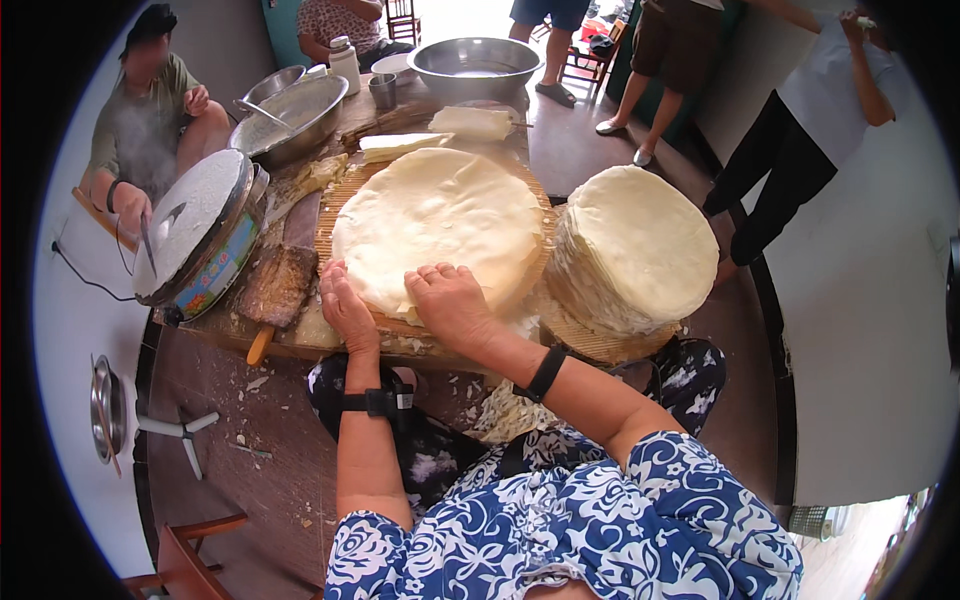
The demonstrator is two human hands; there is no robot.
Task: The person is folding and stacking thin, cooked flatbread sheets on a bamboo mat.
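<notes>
A wide stack of thin pale flatbread sheets [440, 225] lies on a round slatted mat in front of me. My left hand [347, 312] is against the stack's near-left rim, its fingers stretched along the edge. On the near edge, my right hand [450, 300] bends its fingers over the top sheet, seemingly gripping it; the thumb is hidden. To the right stands a taller flatbread pile [645, 245] on another slatted mat [605, 335]. Folded flatbread pieces [405, 146] sit beyond the stack.
At left, a person [150, 110] holds a scraper [150, 240] over a steaming round griddle [200, 225]. A wooden-handled brush-like tool [275, 290] lies beside it. Metal basins [475, 68] stand at the table's far side. Other people stand or sit beyond. Crumbs [510, 410] litter the floor near my legs.
</notes>
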